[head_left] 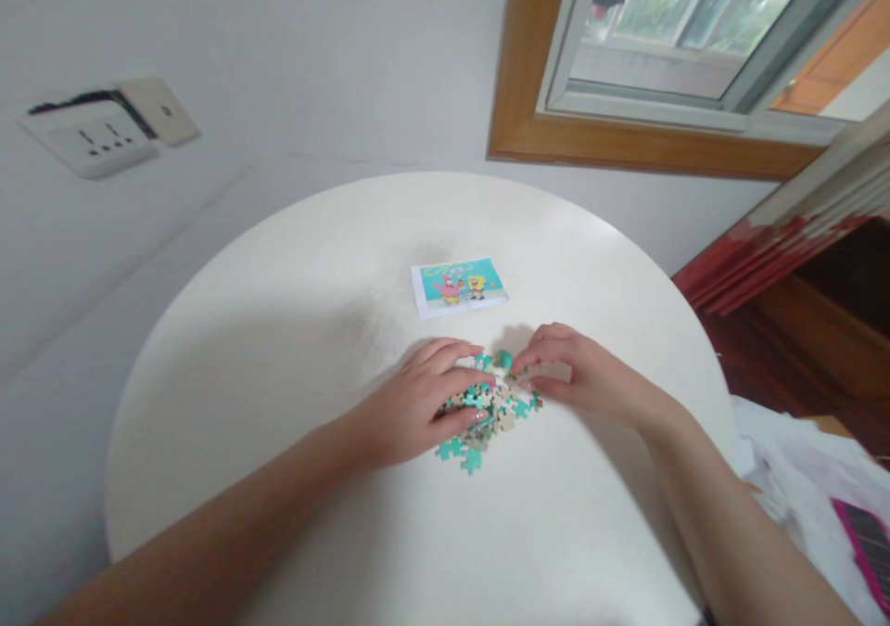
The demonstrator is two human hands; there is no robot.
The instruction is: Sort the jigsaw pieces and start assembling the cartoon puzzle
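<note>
A small heap of jigsaw puzzle pieces [505, 419], teal, cream and multicoloured, lies on the white round table. Over its left side rests my left hand [424, 402], palm down with fingers spread, touching the pieces and hiding some of them. My right hand [580, 371] is at the heap's right edge, its fingers bent and the thumb and fingertips closed around a small puzzle piece [515, 376], which is partly hidden. Just beyond the heap lies a reference picture [463, 285] of a pink and a yellow cartoon figure on teal.
The round white table [229, 385] stands against a wall with a socket [97, 139]. A wood-framed window [660, 148] is at the upper right, beside a red and white curtain [751, 255]. White plastic and a pink-edged dark object [866, 542] lie right of the table.
</note>
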